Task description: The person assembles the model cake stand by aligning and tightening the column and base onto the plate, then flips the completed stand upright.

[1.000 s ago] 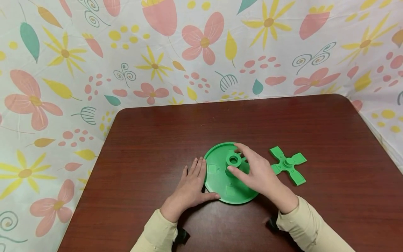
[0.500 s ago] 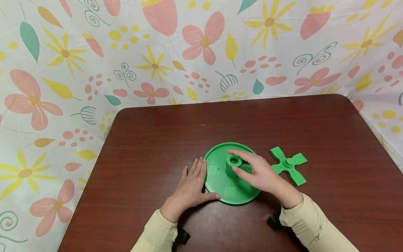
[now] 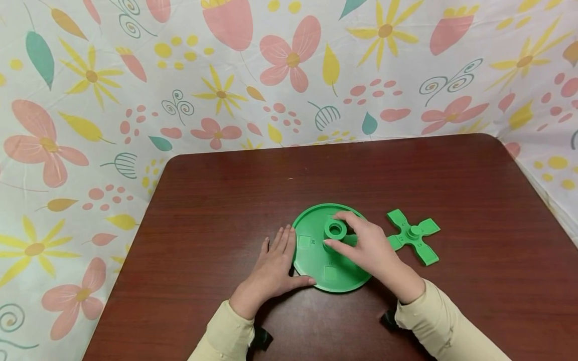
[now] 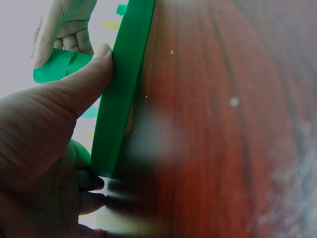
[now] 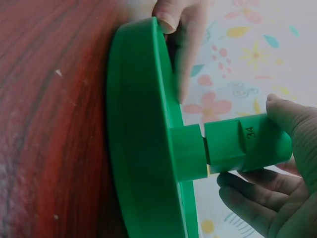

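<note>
A round green plate (image 3: 311,258) with a raised rim lies on the table, numbers marked on its face. My left hand (image 3: 271,271) rests against its left side, fingers straight, with the thumb on the near rim. From the plate's middle rises a short post (image 5: 188,153). On that post sits a hollow green cylinder (image 5: 228,144) marked 34, a narrow seam showing between the two. Thumb and fingers of my right hand (image 3: 370,248) hold the cylinder near its top. How far the cylinder reaches onto the post is hidden.
To the right of the plate lies a green four-armed cross piece (image 3: 413,232) with a round stub at its centre. The brown wooden table (image 3: 235,195) meets a flower-patterned cloth (image 3: 171,115) behind and at the sides.
My right hand's fingers spread and shifted off to the right, then came back around the cylinder. The left hand and the plate have stayed in place.
</note>
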Motion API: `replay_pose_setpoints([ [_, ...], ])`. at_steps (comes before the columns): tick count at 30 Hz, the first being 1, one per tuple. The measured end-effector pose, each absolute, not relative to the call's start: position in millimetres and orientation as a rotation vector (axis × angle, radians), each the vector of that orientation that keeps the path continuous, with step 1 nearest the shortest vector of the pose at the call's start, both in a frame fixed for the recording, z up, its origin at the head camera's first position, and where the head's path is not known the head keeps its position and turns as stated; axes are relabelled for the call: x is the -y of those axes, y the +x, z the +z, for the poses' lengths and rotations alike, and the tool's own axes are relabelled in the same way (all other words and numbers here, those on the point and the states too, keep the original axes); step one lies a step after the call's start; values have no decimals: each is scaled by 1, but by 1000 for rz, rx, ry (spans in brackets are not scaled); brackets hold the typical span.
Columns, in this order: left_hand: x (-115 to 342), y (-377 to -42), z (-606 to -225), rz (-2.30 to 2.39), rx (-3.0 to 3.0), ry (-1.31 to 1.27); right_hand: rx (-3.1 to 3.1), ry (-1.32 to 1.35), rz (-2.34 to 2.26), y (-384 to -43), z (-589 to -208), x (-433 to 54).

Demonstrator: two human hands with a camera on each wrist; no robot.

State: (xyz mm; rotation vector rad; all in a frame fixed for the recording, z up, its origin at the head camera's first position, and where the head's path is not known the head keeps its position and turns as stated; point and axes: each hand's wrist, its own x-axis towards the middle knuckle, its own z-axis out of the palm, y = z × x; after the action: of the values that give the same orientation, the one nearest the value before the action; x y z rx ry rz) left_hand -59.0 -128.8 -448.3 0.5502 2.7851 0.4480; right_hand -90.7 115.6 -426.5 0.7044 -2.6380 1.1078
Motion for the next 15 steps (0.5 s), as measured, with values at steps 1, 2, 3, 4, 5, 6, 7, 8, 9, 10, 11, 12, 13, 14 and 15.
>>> replay_pose_setpoints([
  [1, 129, -59, -448, 448, -2784, 548, 2641, 692, 1093, -90, -427, -115],
  [2, 129, -59, -448, 450, -2783, 546, 2648, 682, 1079, -90, -427, -114],
  [3, 129, -59, -448, 449, -2783, 546, 2655, 676, 1072, -90, -427, -114],
  [4, 129, -59, -448, 447, -2783, 545, 2662, 675, 1067, -89, -426, -114],
  [5, 129, -59, -449, 445, -2783, 545, 2669, 675, 1068, -89, -426, -114],
  [6, 129, -59, -449, 446, -2783, 546, 2674, 676, 1070, -88, -425, -114],
  [7, 129, -59, -449, 446, -2783, 545, 2676, 678, 1074, -88, -425, -115],
  [8, 129, -59, -449, 448, -2783, 546, 2678, 682, 1078, -87, -424, -115],
  [9, 129, -59, -449, 451, -2786, 547, 2675, 694, 1087, -87, -424, -116],
  [10, 129, -59, -449, 454, -2788, 548, 2671, 711, 1105, -87, -423, -117],
  [11, 129, -59, -449, 460, -2790, 549, 2666, 731, 1126, -87, -423, -119],
  [12, 129, -59, -449, 463, -2793, 550, 2662, 757, 1147, -88, -423, -120],
  [13, 129, -59, -449, 465, -2794, 552, 2659, 788, 1169, -88, -423, -121],
  [14, 129, -59, -448, 467, -2797, 554, 2656, 823, 1193, -89, -423, -122],
  [15, 129, -59, -448, 469, -2798, 555, 2654, 857, 1217, -90, -424, -123],
])
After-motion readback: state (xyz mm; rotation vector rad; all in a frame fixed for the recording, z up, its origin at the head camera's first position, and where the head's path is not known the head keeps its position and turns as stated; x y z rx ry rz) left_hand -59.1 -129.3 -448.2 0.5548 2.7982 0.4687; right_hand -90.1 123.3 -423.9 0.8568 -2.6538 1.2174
